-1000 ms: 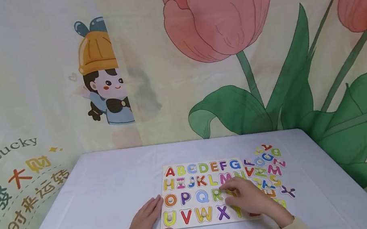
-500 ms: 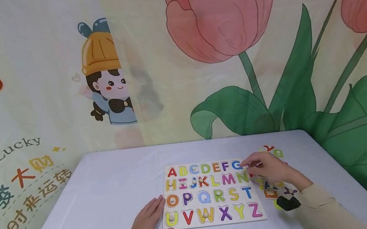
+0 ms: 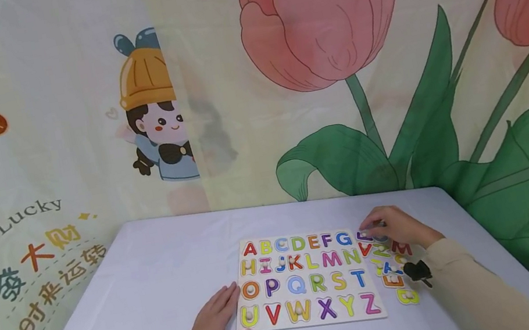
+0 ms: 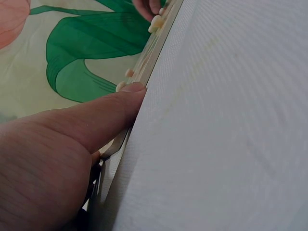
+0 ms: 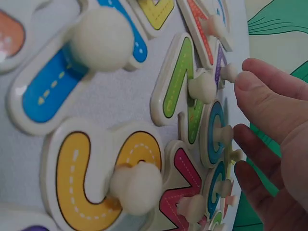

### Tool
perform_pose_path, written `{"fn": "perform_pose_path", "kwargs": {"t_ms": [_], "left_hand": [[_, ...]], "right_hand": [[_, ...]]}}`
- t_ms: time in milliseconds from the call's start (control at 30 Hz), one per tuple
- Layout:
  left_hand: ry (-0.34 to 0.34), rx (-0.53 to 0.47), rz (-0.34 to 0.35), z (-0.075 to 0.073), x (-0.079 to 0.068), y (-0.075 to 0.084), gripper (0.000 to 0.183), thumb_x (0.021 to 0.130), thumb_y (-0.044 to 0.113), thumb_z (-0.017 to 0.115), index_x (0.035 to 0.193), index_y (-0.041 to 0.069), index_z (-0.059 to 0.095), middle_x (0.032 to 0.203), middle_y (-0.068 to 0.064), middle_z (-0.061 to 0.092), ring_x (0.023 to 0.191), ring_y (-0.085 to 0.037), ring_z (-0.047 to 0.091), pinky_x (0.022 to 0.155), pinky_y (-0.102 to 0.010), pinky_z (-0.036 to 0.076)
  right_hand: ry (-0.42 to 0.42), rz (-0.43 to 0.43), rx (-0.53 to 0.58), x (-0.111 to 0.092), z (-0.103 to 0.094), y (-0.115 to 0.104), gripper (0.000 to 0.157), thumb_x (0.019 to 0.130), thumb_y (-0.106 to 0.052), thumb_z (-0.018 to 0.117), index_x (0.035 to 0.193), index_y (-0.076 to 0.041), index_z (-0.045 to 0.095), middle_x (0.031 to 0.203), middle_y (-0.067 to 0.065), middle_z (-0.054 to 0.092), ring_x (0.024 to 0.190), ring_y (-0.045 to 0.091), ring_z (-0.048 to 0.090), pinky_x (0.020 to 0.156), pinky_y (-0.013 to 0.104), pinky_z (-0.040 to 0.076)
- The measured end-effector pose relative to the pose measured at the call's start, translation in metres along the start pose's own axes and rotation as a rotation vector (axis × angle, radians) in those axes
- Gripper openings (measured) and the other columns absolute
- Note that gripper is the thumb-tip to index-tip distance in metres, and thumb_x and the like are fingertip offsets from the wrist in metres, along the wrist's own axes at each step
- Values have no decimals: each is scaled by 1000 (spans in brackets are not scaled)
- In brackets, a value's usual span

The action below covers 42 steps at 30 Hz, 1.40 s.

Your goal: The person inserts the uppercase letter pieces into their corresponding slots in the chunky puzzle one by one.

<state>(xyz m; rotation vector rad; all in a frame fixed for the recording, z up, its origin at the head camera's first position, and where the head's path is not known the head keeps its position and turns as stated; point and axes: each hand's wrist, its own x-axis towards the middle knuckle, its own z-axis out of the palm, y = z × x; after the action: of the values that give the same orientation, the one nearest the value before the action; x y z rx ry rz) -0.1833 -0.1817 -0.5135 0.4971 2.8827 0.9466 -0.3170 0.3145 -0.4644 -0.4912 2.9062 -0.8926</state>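
Note:
A white alphabet puzzle board (image 3: 309, 295) lies flat on the table, with knobbed letter pieces in some slots. My left hand (image 3: 213, 327) rests at its lower left corner, fingers along the left edge and the thumb (image 4: 110, 113) against the front edge. Just right of the board, my right hand (image 3: 396, 224) reaches over the loose letters. In the right wrist view, its thumb and forefinger tips are right at the knob of a purple letter piece (image 5: 219, 60), which still lies among the others. The other fingers are loosely bent and part of the pile is hidden under the hand.
Loose knobbed letters lie right of the board, including a yellow piece (image 3: 407, 296), an orange E (image 3: 393, 280), a green N (image 5: 178, 84) and a red V (image 3: 365, 249). A white cloth covers the table (image 3: 157, 278). A printed tulip backdrop (image 3: 326, 30) hangs behind it.
My right hand has moved from over the board's R and S area, past its right edge, to the loose letters at the upper right. My left hand stays on the board's corner.

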Motion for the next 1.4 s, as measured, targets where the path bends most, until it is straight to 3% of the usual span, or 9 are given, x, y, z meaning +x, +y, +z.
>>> {"fn": "perform_pose_path", "kwargs": {"t_ms": [400,567,767,1033,1400], "left_hand": [[0,6,11,1,2,-1,100,86,66,78,164,14,42,172,0,35,161,-32,25,126,-64,26],[-3,-9,22,0,1,0,100,86,64,78,164,13,42,172,-1,36,161,-33,25,126,-65,26],[-3,-9,30,-2,-2,1,100,86,64,79,164,12,43,172,-2,36,160,-34,26,125,-66,27],[0,-7,17,0,0,-2,100,86,65,78,164,12,43,172,-1,36,161,-33,26,126,-64,26],[-5,10,24,-2,-1,-1,101,86,65,79,164,11,43,172,-3,36,160,-34,26,126,-65,26]], "right_hand": [[-4,6,-22,6,4,8,13,98,-10,77,107,-16,84,104,-2,70,100,19,62,91,38,56],[20,4,-37,6,4,6,14,99,-12,77,109,-16,84,102,-3,70,96,16,63,86,32,57],[104,16,-48,7,11,-16,12,98,-14,78,109,-12,83,99,-1,70,93,18,63,80,30,57],[141,75,15,15,40,-46,11,98,-15,79,106,-11,84,98,2,69,88,19,61,67,26,57],[221,61,31,25,69,-67,10,96,-14,81,105,-11,84,96,0,69,87,16,61,80,32,56]]}}
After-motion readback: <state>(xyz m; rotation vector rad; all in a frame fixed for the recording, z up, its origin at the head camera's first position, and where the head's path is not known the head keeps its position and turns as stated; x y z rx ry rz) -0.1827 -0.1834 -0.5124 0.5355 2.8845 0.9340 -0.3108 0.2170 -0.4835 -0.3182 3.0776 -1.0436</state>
